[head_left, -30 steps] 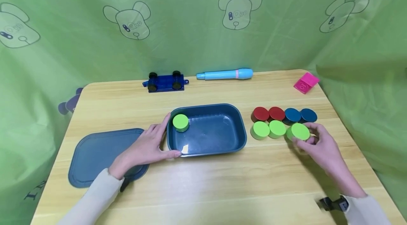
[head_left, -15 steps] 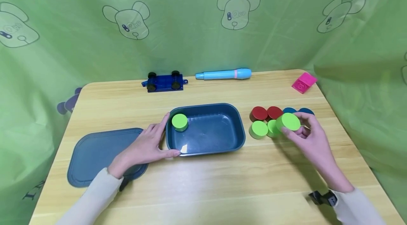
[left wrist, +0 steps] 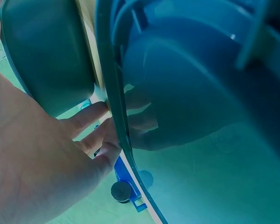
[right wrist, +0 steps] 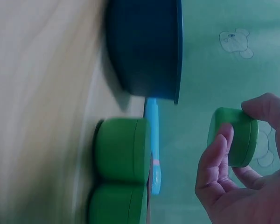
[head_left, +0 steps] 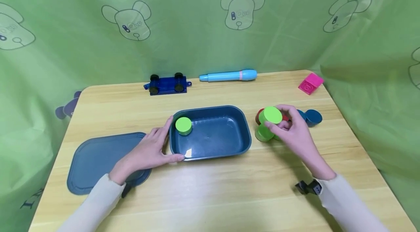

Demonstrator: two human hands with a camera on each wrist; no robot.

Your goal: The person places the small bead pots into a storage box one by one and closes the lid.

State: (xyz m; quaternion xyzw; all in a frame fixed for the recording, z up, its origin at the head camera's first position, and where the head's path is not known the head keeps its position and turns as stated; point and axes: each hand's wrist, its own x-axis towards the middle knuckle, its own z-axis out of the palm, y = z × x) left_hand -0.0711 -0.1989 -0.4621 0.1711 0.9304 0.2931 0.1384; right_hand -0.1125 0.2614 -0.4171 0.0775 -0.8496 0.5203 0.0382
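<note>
Fingers [right wrist: 211, 161] of right hand [head_left: 296, 133] clamp 1 green block [head_left: 272, 114], raised; left hand [head_left: 147, 153], fingers spread apart, touches blue box [head_left: 214, 135].

Disc [head_left: 183, 125] in box [head_left: 218, 137], lid [head_left: 95, 157] left, wheeled chassis [head_left: 167, 85] behind

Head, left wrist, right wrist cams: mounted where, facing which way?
Head: on the head, looking forward and down at the blue container; left hand, right hand and sleeves show.
Left wrist: on that wrist, facing forward past the lid and the container's outer wall; left hand shows.
Right wrist: on that wrist, facing forward at the held green cylinder; right hand shows.
Shared: head and right wrist both show that cylinder.
</note>
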